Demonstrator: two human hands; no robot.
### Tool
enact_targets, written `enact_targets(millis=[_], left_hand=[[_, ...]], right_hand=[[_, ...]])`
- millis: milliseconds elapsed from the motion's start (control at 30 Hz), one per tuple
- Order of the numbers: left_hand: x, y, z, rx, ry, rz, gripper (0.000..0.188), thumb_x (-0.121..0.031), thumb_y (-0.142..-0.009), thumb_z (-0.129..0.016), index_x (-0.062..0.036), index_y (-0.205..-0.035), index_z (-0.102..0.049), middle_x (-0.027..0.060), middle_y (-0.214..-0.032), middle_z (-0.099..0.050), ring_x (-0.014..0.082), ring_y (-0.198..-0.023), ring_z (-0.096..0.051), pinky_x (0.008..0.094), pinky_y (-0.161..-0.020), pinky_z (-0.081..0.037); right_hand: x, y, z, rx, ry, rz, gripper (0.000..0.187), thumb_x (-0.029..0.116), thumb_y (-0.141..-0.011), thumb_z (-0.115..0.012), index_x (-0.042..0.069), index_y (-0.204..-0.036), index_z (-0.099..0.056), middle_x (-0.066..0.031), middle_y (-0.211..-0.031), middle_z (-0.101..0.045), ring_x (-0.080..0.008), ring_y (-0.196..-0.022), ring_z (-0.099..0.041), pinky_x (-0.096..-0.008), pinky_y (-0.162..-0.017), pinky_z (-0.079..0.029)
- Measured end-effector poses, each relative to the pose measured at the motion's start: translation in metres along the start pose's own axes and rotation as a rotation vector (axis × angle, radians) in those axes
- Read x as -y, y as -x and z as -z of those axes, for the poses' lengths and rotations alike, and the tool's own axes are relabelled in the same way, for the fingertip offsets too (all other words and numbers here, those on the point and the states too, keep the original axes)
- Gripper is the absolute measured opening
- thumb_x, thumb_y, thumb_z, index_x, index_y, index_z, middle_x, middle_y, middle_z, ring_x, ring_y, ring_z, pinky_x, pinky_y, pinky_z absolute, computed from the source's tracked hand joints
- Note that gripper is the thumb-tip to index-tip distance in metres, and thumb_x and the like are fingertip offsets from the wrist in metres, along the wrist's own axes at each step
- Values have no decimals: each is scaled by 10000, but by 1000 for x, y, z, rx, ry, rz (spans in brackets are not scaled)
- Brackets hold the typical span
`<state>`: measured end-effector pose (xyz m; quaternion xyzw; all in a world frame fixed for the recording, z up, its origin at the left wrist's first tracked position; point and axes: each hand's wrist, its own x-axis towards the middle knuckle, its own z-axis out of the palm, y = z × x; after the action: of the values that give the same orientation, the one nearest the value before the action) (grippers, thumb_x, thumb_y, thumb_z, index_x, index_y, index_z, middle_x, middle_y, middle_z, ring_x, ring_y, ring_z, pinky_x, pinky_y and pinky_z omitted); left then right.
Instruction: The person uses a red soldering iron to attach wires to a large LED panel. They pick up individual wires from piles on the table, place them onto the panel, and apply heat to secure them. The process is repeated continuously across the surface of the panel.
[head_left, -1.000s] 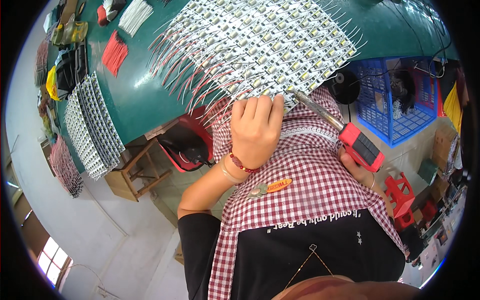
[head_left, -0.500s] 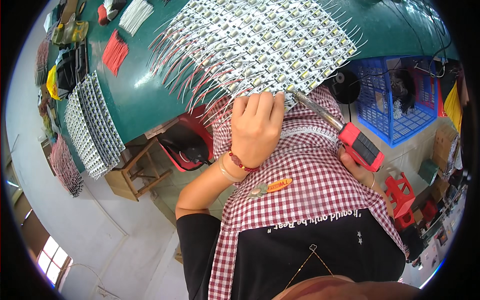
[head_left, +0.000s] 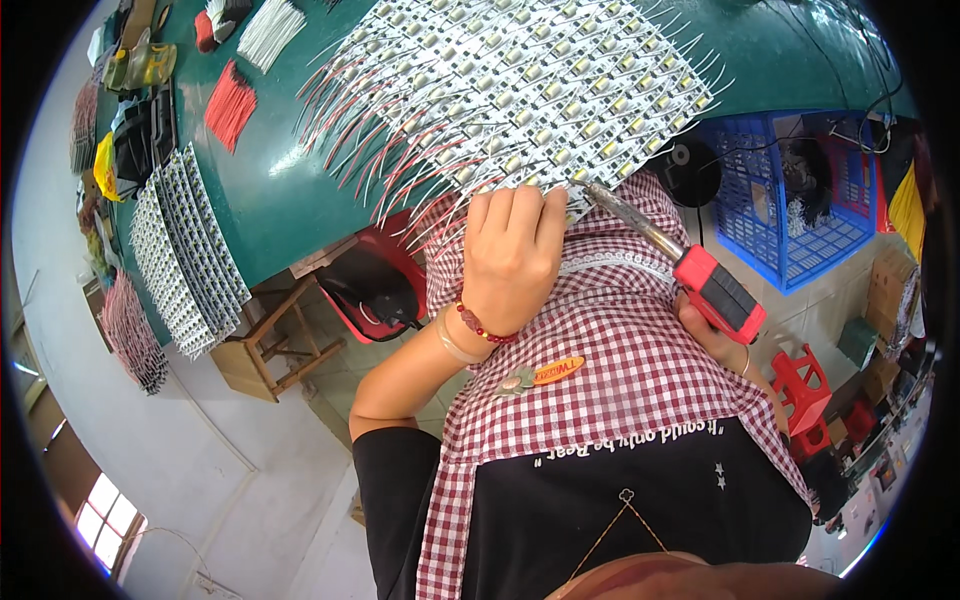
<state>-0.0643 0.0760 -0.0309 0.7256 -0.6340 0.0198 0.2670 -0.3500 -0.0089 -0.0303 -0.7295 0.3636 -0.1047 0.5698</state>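
A large white panel of small circuit boards (head_left: 540,90) lies at the near edge of the green table (head_left: 285,205), with red and white wires (head_left: 385,165) fringing its left side. My left hand (head_left: 512,245) is closed at the panel's near edge, fingers bent down over it; what they pinch is hidden. In my right hand (head_left: 705,330), partly covered by the handle, is a soldering iron (head_left: 715,290) with a red and black grip. Its metal barrel points up and left, the tip at the panel's near edge, just right of my left fingers.
Bundles of red wires (head_left: 231,105) and white wires (head_left: 272,32) lie on the table. More board panels (head_left: 185,250) hang over its left edge. A blue plastic crate (head_left: 790,240) stands on the right, beside a black round object (head_left: 688,172). A red chair (head_left: 375,280) holds a black bag.
The soldering iron has shifted very slightly left, its tip staying at the panel's near edge. My left hand has barely moved.
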Motion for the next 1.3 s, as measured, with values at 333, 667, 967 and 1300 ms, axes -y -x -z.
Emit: enact_targets(millis=[333,667,967,1300], left_hand=[[-1,-1,2,11,-2,2,248,12,-681,-647,-29,-925,-666,46,-726,-444,194,-663,-486,329,-626,-372],[-1,1,48,129,-150,90,252,-2,-683,-665,-87,-919,-691,7,-750,-502,169,-715,-527,321,-678,-364],[-11,2,17,13,69,-1,260,19,-685,-662,-57,-932,-690,15,-737,-495,180,-682,-510,330,-627,-367],[-8,4,2,21,56,1,238,14,-700,-656,-47,-928,-684,24,-725,-473,186,-675,-498,331,-622,-367]], right_hand=[[-1,2,1,12,-12,-51,168,130,-727,-728,29,-814,-625,-93,-768,-605,-240,-650,-582,-338,-583,-444],[-5,10,7,27,-74,-96,158,138,-736,-707,27,-823,-635,-90,-759,-611,-245,-676,-587,-339,-601,-454],[4,8,7,9,-5,-27,128,116,-702,-704,42,-770,-625,-82,-722,-608,-248,-642,-591,-341,-576,-451],[2,7,5,-33,97,97,139,96,-661,-722,52,-742,-617,-83,-713,-594,-249,-612,-573,-351,-548,-432]])
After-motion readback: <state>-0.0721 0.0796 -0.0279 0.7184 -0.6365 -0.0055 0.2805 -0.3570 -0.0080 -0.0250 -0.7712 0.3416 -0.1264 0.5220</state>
